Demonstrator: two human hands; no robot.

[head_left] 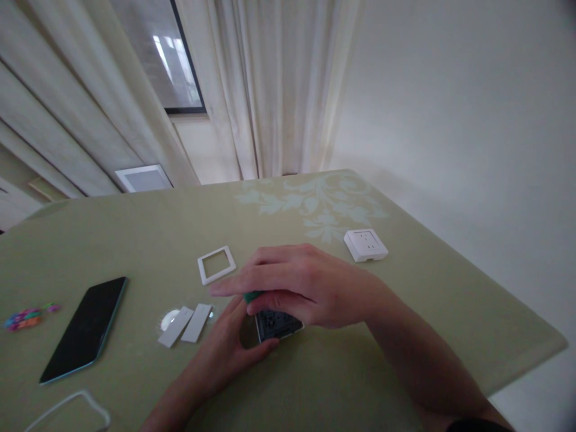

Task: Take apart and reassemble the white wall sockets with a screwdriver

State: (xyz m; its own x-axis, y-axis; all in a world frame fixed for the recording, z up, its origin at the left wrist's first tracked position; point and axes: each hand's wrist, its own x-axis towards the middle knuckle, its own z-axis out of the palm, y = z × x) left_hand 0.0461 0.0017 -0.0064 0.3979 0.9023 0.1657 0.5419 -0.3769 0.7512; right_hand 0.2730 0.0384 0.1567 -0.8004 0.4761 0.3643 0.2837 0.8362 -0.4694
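Note:
A square black switch base (279, 324) with a pale rim lies low over the table in front of me. My left hand (234, 336) grips it from the left, with the thumb at its near edge; the other fingers are partly hidden. Above it, my right hand (301, 282) is closed on a small green object (252, 296), perhaps a tool handle, mostly covered by the fingers. An empty white square frame (205, 276) lies just beyond my hands. Two white rocker plates (197, 324) rest to the left, beside a small clear, shiny item (168, 320).
A white wall socket box (365, 245) stands at the right. On the left are a black tablet or phone (85, 330), a cluster of colourful small pieces (29, 318) and a white cable (67, 401). The table's (450, 312) right edge runs along a wall.

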